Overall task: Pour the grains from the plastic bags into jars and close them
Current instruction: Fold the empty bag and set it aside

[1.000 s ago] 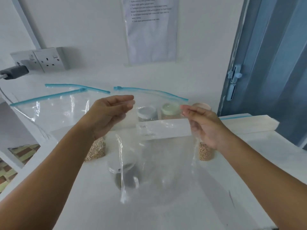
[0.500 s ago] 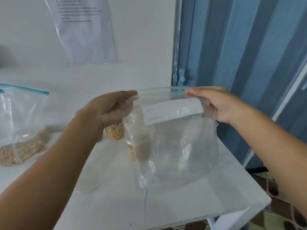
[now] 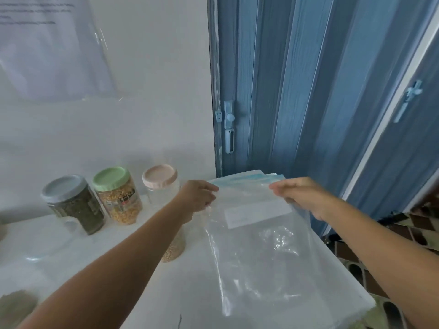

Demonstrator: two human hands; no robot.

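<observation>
An empty clear zip bag (image 3: 261, 255) with a white label lies over the right end of the white table (image 3: 147, 293). My left hand (image 3: 198, 198) pinches its top left corner and my right hand (image 3: 299, 195) pinches its top right corner, over a stack of bags with blue zip strips (image 3: 249, 180). Three lidded jars stand at the back: a grey-lidded jar (image 3: 73, 205) of dark grains, a green-lidded jar (image 3: 117, 195) of yellow grains, and a pink-lidded jar (image 3: 161, 184). Behind my left forearm a jar of pale grains (image 3: 174, 248) partly shows.
A blue folding door (image 3: 308, 91) with a latch rises right behind the table's far right corner. The table's right edge drops to a patterned floor (image 3: 356, 269). A laminated sheet (image 3: 47, 48) hangs on the white wall. Some greenish grains (image 3: 16, 302) lie at the lower left.
My view has swung right. Both hands carried the empty bag rightward and lowered it from mid-air onto the table's right end, over the stack of bags.
</observation>
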